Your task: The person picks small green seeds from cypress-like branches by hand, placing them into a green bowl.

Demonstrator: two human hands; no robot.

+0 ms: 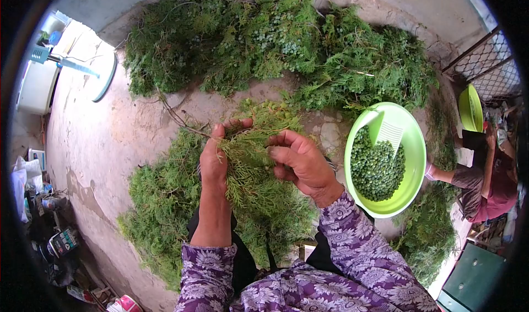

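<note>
My left hand [214,160] is closed around the stem of a leafy evergreen branch [248,171] with flat, scaly foliage. The branch hangs in front of me, its bare woody end sticking out to the upper left. At its right side is my right hand [303,166], fingers curled and thumb pressed in toward the fingertips; whatever they pinch is too small to make out. To the right of that hand stands a light green basin [414,174] with a ribbed washboard part [388,135]. Many small round green cones [377,166] lie in it.
A long heap of cut branches [264,42] runs along the wall, and another pile [160,202] lies by my legs. At right sits another person [493,185] near a second green basin [470,108]. A fan base [104,78] stands at left, clutter [60,240] below it.
</note>
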